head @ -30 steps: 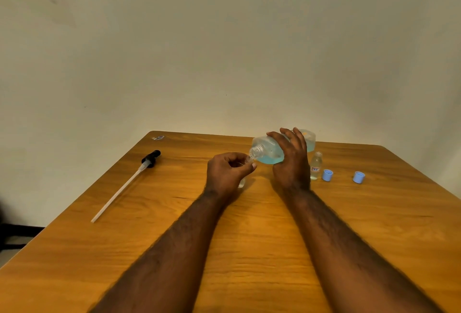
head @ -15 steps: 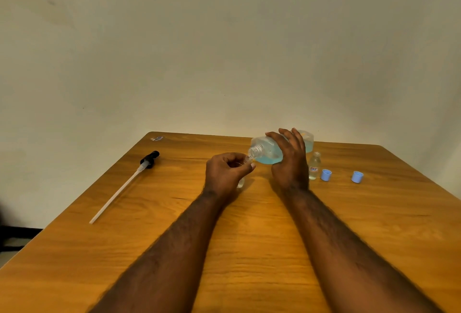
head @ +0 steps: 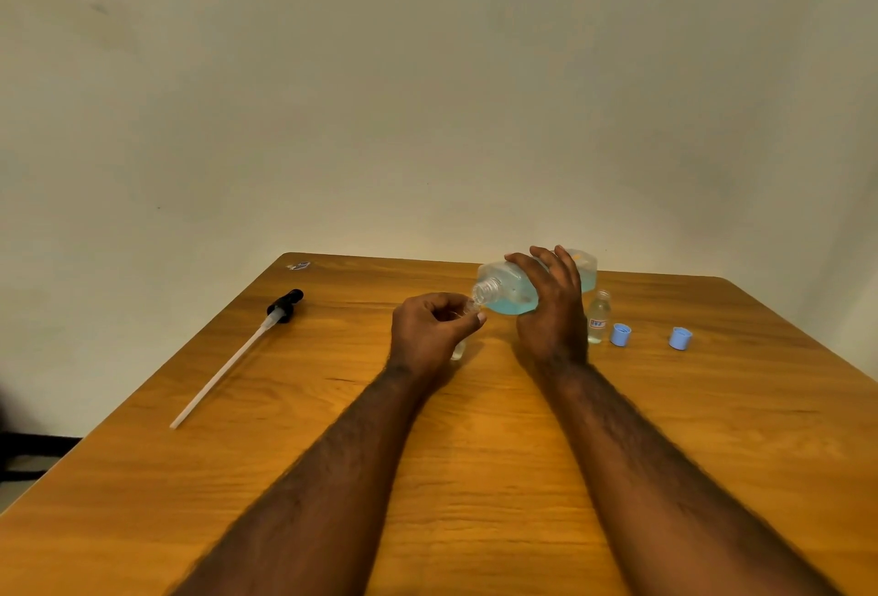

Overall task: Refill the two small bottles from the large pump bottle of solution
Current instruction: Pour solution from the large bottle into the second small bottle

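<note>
On the orange-brown wooden table point(head: 475, 453), toward the far middle, the right hand point(head: 553, 310) grips a large clear plastic bottle point(head: 506, 291) holding pale blue liquid, with its fingers curled over the bottle's body. The bottle is tipped on its side above the tabletop, and its open threaded neck points left and slightly down. The left hand point(head: 434, 327) is closed round a small clear bottle point(head: 458, 350), with fingers and thumb pinching near its top. The hand hides most of it, so only its base and rim show. Its mouth sits right at the lip of the large bottle's neck. I cannot tell whether liquid is flowing. Just right of the right hand, a second small clear bottle point(head: 598, 317) with a label stands upright and uncapped. Beside it lies a light blue plastic cap point(head: 620, 335), and another light blue cap point(head: 680, 338) lies farther right. On the far left lies a black pump head with a long white tube point(head: 233, 360), the tube running toward the near left.
</note>
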